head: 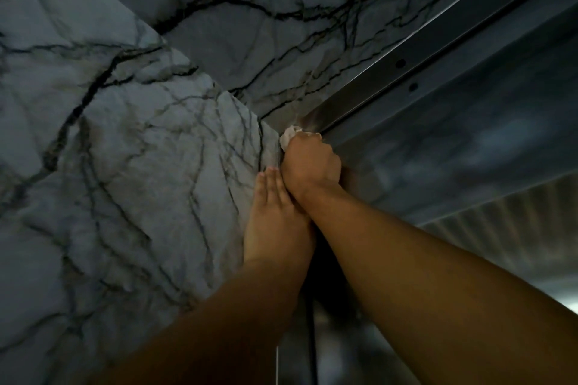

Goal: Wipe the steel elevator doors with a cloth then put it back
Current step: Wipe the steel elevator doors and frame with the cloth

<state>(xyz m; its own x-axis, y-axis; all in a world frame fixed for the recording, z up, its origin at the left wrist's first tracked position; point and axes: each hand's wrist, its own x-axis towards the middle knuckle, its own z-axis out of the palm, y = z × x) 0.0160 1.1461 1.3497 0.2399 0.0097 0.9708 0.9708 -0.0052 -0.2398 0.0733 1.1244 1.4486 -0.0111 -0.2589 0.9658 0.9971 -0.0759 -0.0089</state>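
We press the crumpled pale cloth (289, 134) in our fisted right hand (309, 162) into the brushed steel door frame (359, 97) corner, left hand (275, 212) flat, fingers together, bracing on veined grey marble wall (140, 150).

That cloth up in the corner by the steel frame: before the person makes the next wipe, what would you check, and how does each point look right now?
1. Cloth gripped: ok. The right hand is fisted around it, and only a small pale bit shows.
2. Cloth against the steel: ok, as far as can be seen. It sits in the top corner where the steel frame meets the marble wall.
3. Left hand braced: ok. It lies flat with fingers straight, beside the right wrist.
4. Path along the frame clear: ok. Nothing lies on it.
5. Cloth clean enough: cannot tell; most of it is hidden.
6. Steel already clean: cannot tell; the light is dim.
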